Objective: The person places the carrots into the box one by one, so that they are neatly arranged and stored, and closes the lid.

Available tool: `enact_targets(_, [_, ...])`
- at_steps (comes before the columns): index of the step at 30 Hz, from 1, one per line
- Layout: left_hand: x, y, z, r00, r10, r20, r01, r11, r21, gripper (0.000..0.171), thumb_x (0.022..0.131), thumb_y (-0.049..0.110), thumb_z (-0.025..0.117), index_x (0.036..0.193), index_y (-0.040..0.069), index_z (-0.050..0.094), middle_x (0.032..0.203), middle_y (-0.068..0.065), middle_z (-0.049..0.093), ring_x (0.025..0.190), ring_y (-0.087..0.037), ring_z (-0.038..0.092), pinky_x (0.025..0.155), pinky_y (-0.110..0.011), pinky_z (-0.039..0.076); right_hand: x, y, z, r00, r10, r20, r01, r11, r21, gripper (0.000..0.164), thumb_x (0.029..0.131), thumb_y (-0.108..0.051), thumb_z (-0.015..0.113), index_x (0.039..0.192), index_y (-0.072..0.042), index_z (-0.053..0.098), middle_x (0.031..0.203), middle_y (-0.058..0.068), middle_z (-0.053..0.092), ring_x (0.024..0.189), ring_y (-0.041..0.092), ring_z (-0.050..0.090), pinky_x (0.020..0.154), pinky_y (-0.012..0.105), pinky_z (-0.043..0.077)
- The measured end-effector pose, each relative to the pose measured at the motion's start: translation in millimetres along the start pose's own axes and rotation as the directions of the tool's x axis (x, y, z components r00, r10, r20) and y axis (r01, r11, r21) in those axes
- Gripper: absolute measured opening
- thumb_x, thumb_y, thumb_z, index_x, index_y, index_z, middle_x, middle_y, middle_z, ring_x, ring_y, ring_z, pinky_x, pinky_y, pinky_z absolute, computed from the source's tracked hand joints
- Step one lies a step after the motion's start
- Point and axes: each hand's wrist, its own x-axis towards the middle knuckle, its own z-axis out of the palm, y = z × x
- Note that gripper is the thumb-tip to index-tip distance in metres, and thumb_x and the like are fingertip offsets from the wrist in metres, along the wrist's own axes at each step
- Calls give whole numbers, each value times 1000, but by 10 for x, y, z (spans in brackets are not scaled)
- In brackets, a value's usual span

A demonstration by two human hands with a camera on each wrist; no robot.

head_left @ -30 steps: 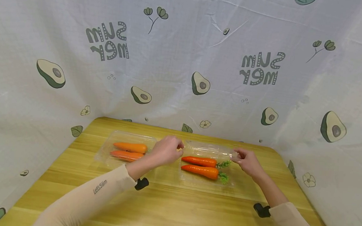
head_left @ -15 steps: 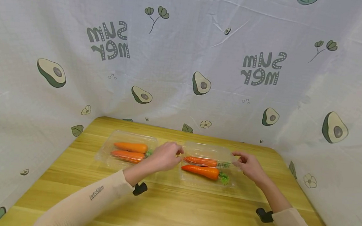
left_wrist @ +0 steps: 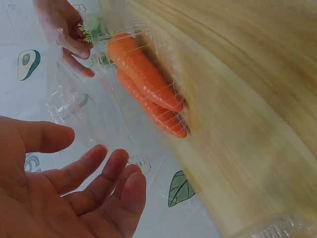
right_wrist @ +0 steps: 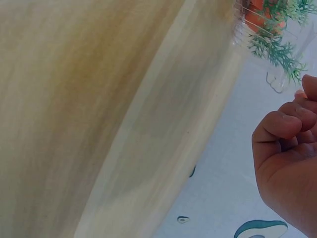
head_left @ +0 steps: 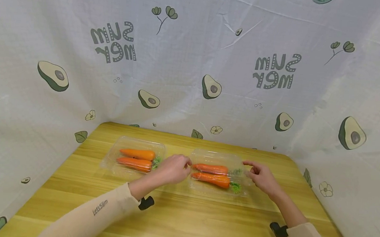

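Two carrots, an upper carrot (head_left: 210, 169) and a lower carrot (head_left: 211, 179), lie in the right clear plastic box (head_left: 199, 192), leafy tops to the right. Its hinged clear lid (head_left: 214, 155) slants over both. At the lid's left end is my left hand (head_left: 175, 169), its thumb and fingers spread apart in the left wrist view, fingertips close to the plastic. My right hand (head_left: 261, 176) holds the lid's right corner between the extended index finger and the thumb, other fingers curled. In the right wrist view, those curled fingers (right_wrist: 282, 126) stand near the green leaves (right_wrist: 277, 54).
A second clear box (head_left: 109, 166) with two carrots (head_left: 137, 154) stands left on the wooden table (head_left: 185, 217), its lid down over them. Behind the table hangs a white cloth (head_left: 179, 61) printed with avocados.
The lid has swung down toward me, from raised behind the carrots to slanting over both. Both hands have come lower with it. The left box stays put.
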Motion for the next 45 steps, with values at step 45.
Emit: enact_targets(45, [-82, -247, 376, 954, -97, 283, 242, 808, -538, 41, 98, 36, 61, 77, 2, 71, 66, -1, 63, 53, -11, 51, 49, -25, 41, -149, 117, 138, 999, 29, -39, -25, 995, 94, 45, 107, -25, 51, 149, -8, 48, 61, -3, 38, 46, 7, 29, 45, 30, 36])
